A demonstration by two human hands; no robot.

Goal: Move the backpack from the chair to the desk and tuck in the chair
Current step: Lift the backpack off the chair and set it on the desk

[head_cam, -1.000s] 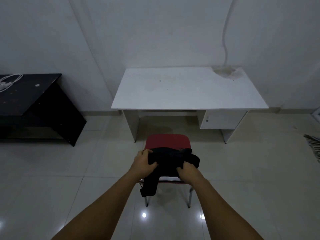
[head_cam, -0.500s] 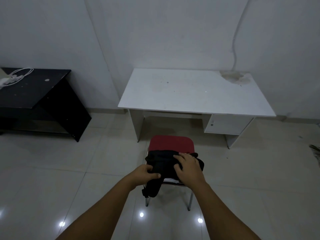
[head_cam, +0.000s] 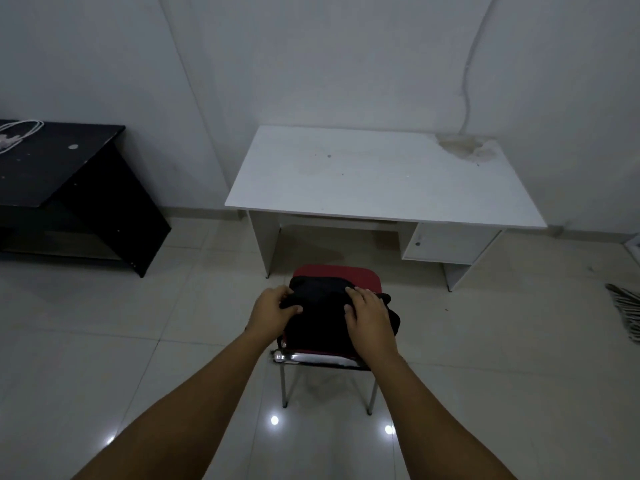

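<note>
A black backpack (head_cam: 320,317) lies on the red seat of a metal-legged chair (head_cam: 360,277), which stands on the floor a short way in front of the white desk (head_cam: 381,178). My left hand (head_cam: 272,311) grips the backpack's left edge, thumb on top. My right hand (head_cam: 369,315) lies over its right side with the fingers curled onto the fabric. The backpack covers most of the seat. The desk top is bare except for a stain at its far right corner.
A black low table (head_cam: 52,168) with a white cable stands at the left against the wall. The desk has a cabinet (head_cam: 446,242) under its right side and open leg room on the left. A striped mat (head_cam: 627,311) lies at the right edge. The floor is glossy tile.
The backpack's hanging strap part has been drawn up onto the seat. My hands shifted on the bag, the right one moving onto its top. The view has moved closer.
</note>
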